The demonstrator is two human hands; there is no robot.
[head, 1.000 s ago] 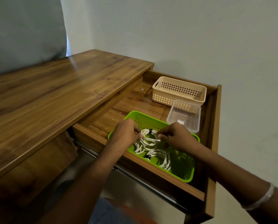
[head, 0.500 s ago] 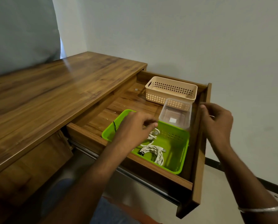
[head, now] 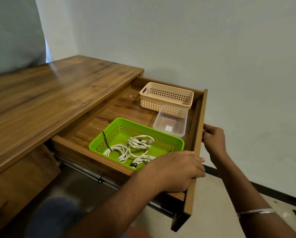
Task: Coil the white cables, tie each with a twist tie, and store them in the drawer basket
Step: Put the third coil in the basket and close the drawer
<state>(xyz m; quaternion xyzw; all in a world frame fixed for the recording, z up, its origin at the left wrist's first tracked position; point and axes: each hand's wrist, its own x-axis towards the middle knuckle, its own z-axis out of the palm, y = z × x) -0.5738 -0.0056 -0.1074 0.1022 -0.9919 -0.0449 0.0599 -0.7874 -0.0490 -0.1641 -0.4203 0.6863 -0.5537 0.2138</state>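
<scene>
A green perforated basket (head: 109,131) sits in the open wooden drawer (head: 198,140). Three coiled white cables (head: 138,146) lie inside it, each bound with a dark tie; a black tie end (head: 105,140) sticks up at the basket's left. My left hand (head: 174,169) grips the drawer's front panel near its near end, fingers curled over the top edge, covering the basket's near right corner. My right hand (head: 212,140) holds the outer face of the same panel farther along, fingers curled at the edge.
A beige perforated basket (head: 166,97) and a clear plastic tub (head: 170,122) stand at the drawer's far end. The wooden desk top (head: 49,100) stretches left. A pale wall is right behind the drawer; a knee in blue cloth (head: 54,215) is below.
Both hands left the cables in the green basket. The right hand went to the drawer front first; the left hand then moved right and took hold of the front panel.
</scene>
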